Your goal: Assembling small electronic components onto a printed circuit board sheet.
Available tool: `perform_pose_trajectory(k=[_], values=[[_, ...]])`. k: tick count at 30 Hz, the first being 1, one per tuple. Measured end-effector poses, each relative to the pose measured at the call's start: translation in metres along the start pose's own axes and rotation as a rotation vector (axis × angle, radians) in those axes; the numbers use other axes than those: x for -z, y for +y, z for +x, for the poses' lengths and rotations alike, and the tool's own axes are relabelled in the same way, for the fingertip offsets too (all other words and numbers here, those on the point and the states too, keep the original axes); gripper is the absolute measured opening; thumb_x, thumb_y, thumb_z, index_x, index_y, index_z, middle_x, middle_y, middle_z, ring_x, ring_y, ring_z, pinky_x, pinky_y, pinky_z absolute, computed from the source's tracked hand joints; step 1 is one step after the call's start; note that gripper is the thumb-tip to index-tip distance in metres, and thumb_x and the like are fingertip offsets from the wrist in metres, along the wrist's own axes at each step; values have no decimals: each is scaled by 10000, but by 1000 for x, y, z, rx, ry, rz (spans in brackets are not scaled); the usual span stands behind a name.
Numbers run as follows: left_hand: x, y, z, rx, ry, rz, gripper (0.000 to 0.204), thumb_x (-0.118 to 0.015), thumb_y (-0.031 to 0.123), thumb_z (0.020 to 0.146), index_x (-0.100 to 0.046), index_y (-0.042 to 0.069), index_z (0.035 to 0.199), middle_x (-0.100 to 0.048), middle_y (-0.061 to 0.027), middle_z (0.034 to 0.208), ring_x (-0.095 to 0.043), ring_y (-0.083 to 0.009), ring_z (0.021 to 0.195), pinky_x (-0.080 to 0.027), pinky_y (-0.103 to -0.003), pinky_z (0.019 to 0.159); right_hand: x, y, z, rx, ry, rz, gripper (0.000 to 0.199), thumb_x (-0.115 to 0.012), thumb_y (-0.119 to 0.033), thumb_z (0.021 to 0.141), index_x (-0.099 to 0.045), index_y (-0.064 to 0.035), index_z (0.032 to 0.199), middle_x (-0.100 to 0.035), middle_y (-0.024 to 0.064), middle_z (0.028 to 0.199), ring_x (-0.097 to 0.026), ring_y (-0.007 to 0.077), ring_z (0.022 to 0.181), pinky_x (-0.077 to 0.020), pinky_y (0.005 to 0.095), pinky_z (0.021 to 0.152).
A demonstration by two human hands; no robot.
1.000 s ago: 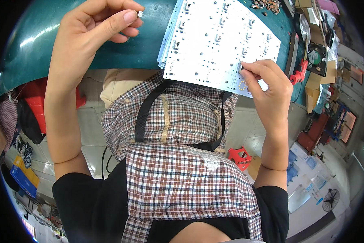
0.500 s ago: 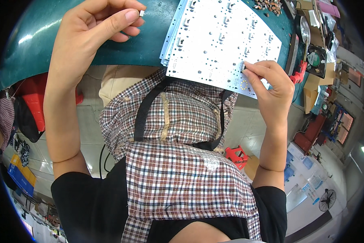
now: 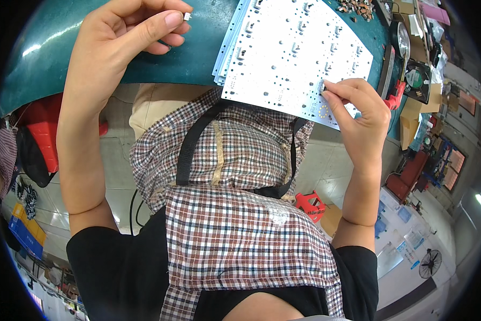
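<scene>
A white circuit board (image 3: 262, 80) dotted with small dark parts lies on top of a stack of boards, its near corner jutting past the table edge over my lap. Over the board's right side, my right hand (image 3: 360, 112) is closed in a pinch, fingertips down at its surface. Whatever sits between those fingertips is too small and covered to name. Off to the left, my left hand (image 3: 120, 40) is raised above the table, thumb and forefinger pinching a tiny white connector-like part (image 3: 187, 16).
A green tabletop (image 3: 53, 64) spans the far side. Loose small brown parts (image 3: 357, 7) lie beyond the board. Along the right stand a black square fan (image 3: 418, 80), a red-handled tool (image 3: 394, 97) and cardboard boxes (image 3: 411, 115). A red stool (image 3: 311, 206) is on the floor.
The board sits very slightly farther right and lower in the picture. Both hands keep the same pinch in nearly the same places.
</scene>
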State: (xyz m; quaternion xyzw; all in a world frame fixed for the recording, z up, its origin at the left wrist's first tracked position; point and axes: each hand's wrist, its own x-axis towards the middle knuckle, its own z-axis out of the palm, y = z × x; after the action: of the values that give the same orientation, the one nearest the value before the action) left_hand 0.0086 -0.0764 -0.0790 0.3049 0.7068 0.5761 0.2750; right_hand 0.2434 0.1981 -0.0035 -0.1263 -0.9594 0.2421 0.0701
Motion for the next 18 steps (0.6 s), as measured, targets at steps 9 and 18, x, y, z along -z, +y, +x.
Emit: perform_pose_trajectory(k=[9, 18], values=[[1, -2, -2, 8, 3, -11, 210, -674, 199, 1017, -739, 59, 1159, -751, -67, 999, -723, -107, 896, -557, -221, 778, 3, -4, 6, -17, -61, -26, 153, -770, 42, 830, -746, 19, 979, -718, 107, 877, -702, 182, 744, -562, 277, 687], [-1, -1, -2, 18, 11, -25, 203, -673, 201, 1018, -743, 59, 1145, -749, -63, 998, -722, -104, 902, -554, -215, 781, 8, -7, 13, -103, -202, -8, 169, -745, 28, 851, -660, 33, 997, -682, 113, 902, -672, 215, 761, -546, 315, 723]])
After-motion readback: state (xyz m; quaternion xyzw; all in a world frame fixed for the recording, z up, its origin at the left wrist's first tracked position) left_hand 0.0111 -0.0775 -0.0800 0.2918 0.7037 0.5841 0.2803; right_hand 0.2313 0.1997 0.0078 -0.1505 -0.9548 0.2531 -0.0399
